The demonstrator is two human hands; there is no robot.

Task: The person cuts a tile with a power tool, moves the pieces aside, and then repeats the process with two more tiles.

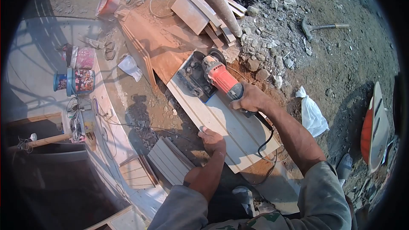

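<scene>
Saw (211,76), red-bodied, sits base plate down at the far end of a long pale board (232,127). Right hand (251,99) is closed around the saw's rear handle, likely to steer it along the board. Left hand (211,138) grips the board's near-left edge with curled fingers and presses down, probably to stop it shifting. Black cord (267,138) trails over the board's near-right corner, well back from the blade. Board lies propped on brown slabs (157,47) over bare dirt. Outdoors: rubble and a hammer (324,27) beyond the board, a white bag (313,115) to its right, stacked offcuts (170,159) to its left.
</scene>
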